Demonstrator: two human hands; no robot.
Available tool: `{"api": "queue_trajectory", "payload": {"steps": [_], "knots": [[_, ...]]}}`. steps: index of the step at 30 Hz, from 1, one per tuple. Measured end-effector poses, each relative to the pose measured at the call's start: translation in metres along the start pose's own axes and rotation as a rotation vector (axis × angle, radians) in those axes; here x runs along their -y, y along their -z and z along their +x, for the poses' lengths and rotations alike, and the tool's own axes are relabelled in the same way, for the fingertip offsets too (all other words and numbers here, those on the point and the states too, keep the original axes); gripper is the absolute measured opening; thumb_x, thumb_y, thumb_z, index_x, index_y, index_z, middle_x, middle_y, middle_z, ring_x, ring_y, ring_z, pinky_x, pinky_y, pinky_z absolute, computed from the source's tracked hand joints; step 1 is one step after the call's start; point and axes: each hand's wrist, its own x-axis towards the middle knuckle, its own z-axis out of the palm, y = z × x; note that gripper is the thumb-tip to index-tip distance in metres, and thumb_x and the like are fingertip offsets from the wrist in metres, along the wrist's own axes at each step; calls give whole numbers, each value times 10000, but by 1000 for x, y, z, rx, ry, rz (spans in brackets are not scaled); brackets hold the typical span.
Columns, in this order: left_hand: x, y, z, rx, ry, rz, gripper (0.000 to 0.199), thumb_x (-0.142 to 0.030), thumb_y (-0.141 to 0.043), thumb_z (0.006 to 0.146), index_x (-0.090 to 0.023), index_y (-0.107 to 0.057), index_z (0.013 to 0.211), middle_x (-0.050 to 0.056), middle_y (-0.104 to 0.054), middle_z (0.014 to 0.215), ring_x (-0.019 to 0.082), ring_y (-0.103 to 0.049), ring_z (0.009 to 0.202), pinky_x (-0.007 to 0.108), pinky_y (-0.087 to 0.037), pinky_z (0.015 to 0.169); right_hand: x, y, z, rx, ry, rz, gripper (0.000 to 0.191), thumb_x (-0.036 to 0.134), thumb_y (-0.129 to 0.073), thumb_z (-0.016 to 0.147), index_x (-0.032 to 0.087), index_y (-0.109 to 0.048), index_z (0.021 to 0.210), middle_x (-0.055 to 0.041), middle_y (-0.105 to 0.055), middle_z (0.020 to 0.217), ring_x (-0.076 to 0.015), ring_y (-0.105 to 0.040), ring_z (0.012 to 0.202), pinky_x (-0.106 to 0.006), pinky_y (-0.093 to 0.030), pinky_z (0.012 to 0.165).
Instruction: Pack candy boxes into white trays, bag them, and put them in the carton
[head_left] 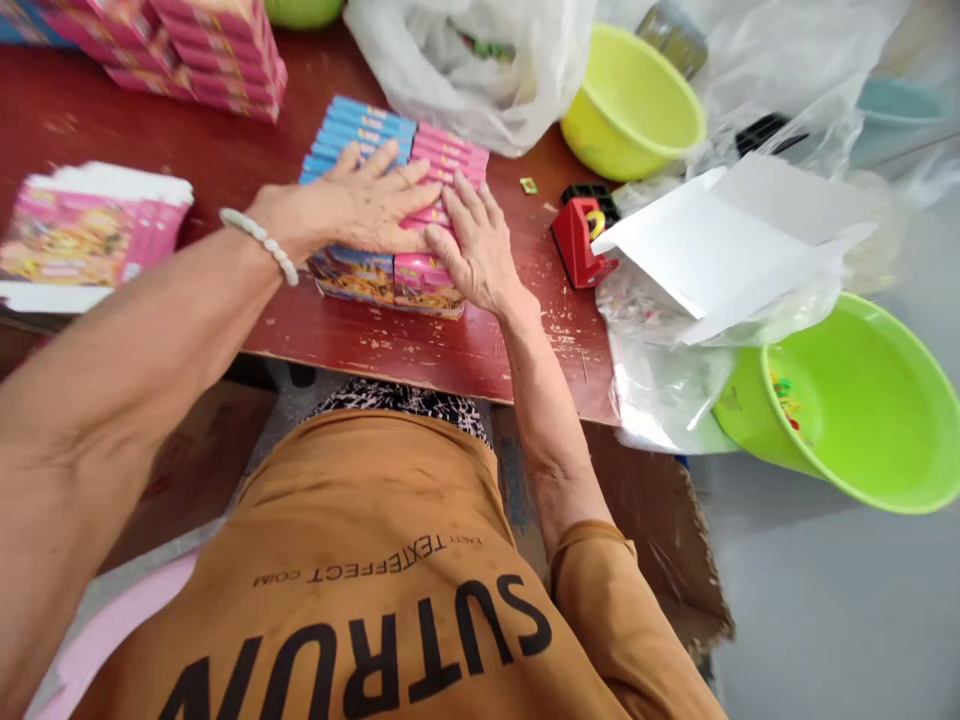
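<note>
Two rows of small printed boxes stand packed side by side on the red table, blue boxes (358, 272) on the left and pink boxes (427, 283) on the right. My left hand (367, 205) lies flat across the top of both rows, fingers spread, a beaded bracelet at its wrist. Against the right part of the pink row rests my right hand (480, 240), its fingers stretched out and its thumb near the left hand. Neither hand is wrapped round a box. Parts of the box tops are hidden under the hands.
Flat pink cartons (90, 230) lie at the left, with stacked pink boxes (225, 60) behind. A white plastic bag (480, 100), a yellow-green bowl (630, 110), a red tape dispenser (581, 245), white card (705, 250) and a green tub (885, 400) stand rightward.
</note>
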Motion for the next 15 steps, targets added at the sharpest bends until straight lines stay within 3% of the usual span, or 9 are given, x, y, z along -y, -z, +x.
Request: {"api": "queue_trajectory", "payload": {"steps": [2,4,7,9,12,15], "knots": [[-11,16,-18,6,85,-19,911,-781,-327,1073,-160,-258,1736,67,-84,1869,230,-31,1711,510,42,1392,0,7,0,49,-32,1,811,704,-431,1091,235,-307,1741,-47,-154,1866,-327,-115,1734,-677,-184,1382],[-15,30,-42,-84,140,-52,832,-702,-242,1120,-142,-221,1736,73,-110,1866,174,-84,1704,463,-10,1402,-4,17,2,33,-40,38,851,732,-362,1088,239,-224,1768,-78,-112,1869,-358,-105,1734,-722,-178,1362],[-13,40,-80,-203,223,-27,785,-676,-253,1126,-177,-280,1731,79,-164,1858,259,-82,1721,579,-4,1394,-7,28,14,-116,29,45,842,742,-272,1090,262,-186,1777,-84,-115,1870,-351,-99,1736,-738,-138,1359],[-9,38,-98,-210,219,62,841,-739,-308,1092,-189,-328,1728,113,-169,1854,348,-77,1727,637,-33,1381,-1,28,23,-185,89,-3,823,736,-225,1096,265,-222,1771,-89,-163,1864,-340,-123,1733,-731,-118,1364],[-7,27,-108,-183,133,188,950,-808,-441,1024,-187,-328,1734,165,-186,1843,404,-83,1722,648,-95,1374,18,16,33,-177,122,-89,838,723,-196,1103,203,-276,1755,-136,-227,1844,-354,-151,1726,-736,-99,1362],[-11,14,-104,-143,64,253,923,-769,-548,1006,-187,-397,1705,173,-275,1816,410,-144,1712,650,-128,1371,34,-4,33,-73,129,-124,839,708,-181,1111,157,-359,1717,-165,-316,1809,-367,-220,1708,-736,-103,1363]]}}
